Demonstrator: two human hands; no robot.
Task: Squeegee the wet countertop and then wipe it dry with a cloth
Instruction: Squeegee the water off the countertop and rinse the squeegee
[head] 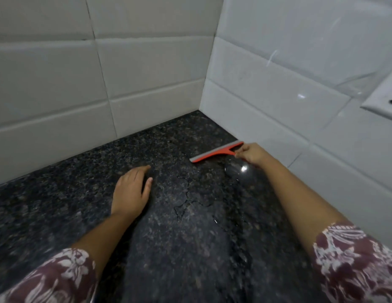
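Note:
An orange squeegee (214,152) with a grey blade lies blade-down on the dark speckled granite countertop (85,193), close to the right tiled wall. My right hand (251,154) is shut on its handle. My left hand (131,191) rests flat on the counter, fingers apart and holding nothing, to the left of the squeegee. Patches and streaks of water (238,169) shine on the stone just behind the blade and down the middle. No cloth is in view.
White tiled walls (151,68) meet in a corner beyond the squeegee and bound the counter at the back and right. A white wall plate (383,99) is mounted on the right wall. My patterned maroon sleeves fill the lower corners.

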